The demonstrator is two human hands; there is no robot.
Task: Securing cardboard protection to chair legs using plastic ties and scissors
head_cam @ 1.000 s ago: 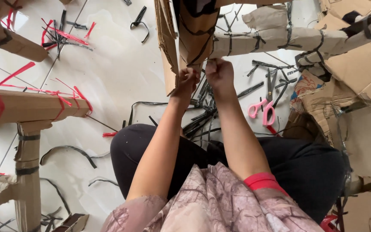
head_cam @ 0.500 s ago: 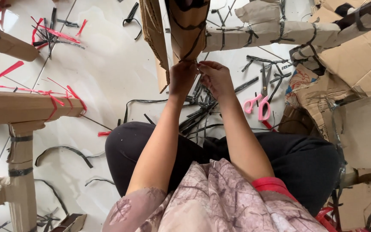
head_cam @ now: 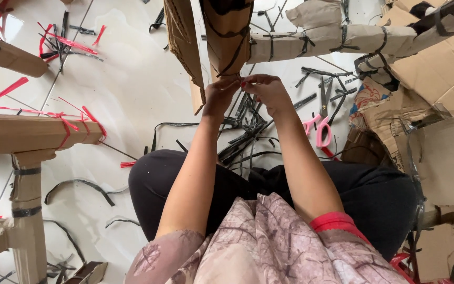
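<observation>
A folded brown cardboard piece (head_cam: 227, 37) bound with black straps stands upright in front of me. My left hand (head_cam: 219, 97) and my right hand (head_cam: 266, 92) meet at its lower edge, fingertips pinched together on a black strap (head_cam: 236, 55) that runs around the cardboard. A second cardboard flap (head_cam: 185, 47) hangs just left of it. A long wrapped cardboard beam (head_cam: 332, 39) extends to the right from the piece.
Pink-handled scissors (head_cam: 319, 129) lie on the white tiled floor right of my hands, amid several loose black strap offcuts (head_cam: 248, 131). Cardboard beams tied with red straps (head_cam: 32, 131) stand at left. Stacked cardboard sheets (head_cam: 437, 79) fill the right side.
My hands have shifted slightly up and together at the cardboard's lower edge; the view has drifted a little.
</observation>
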